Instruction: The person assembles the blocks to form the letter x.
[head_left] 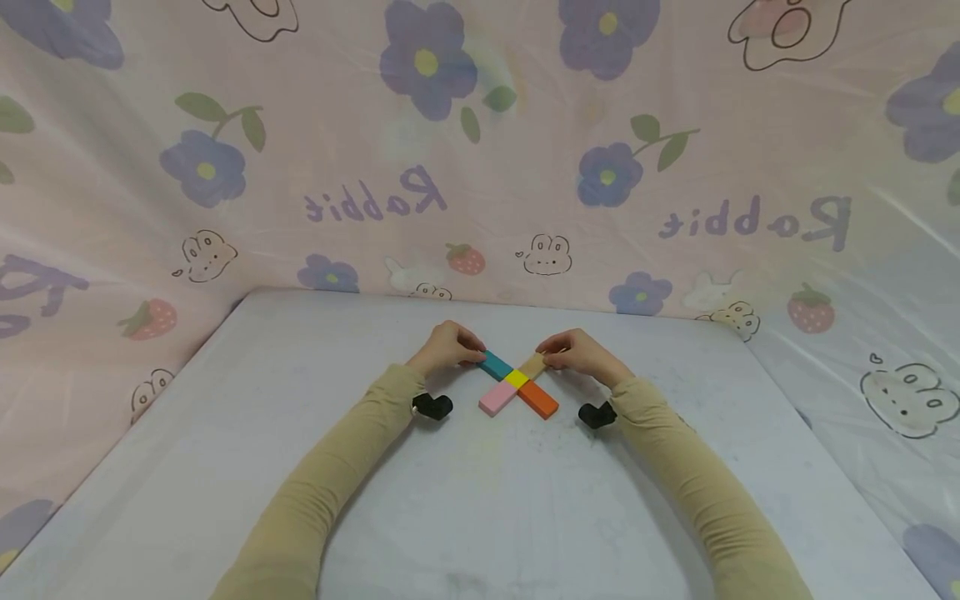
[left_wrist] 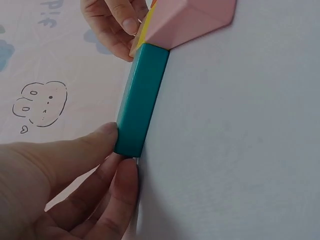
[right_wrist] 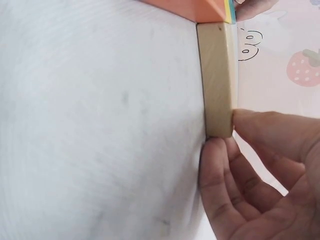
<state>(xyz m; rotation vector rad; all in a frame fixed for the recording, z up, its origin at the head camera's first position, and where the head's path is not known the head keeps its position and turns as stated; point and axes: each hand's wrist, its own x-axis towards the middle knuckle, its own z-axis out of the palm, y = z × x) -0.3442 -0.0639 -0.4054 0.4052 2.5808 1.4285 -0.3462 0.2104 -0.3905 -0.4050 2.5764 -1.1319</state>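
Five-part cross of small blocks lies flat on the white table. At its centre is a yellow block (head_left: 517, 379), with a teal block (head_left: 495, 364), a natural wood block (head_left: 532, 366), a pink block (head_left: 498, 398) and an orange block (head_left: 538, 400) set around it as arms. My left hand (head_left: 447, 346) pinches the outer end of the teal block, thumb on its edge and fingers against its end. Across from it, my right hand (head_left: 582, 354) holds the outer end of the wood block the same way. In the left wrist view, most of the yellow block is hidden.
The white tabletop (head_left: 480, 517) extends around the blocks. A patterned curtain (head_left: 495, 183) with flowers and rabbits rises behind it and at both sides. Black wrist devices (head_left: 433, 407) sit under the forearms, close to the table.
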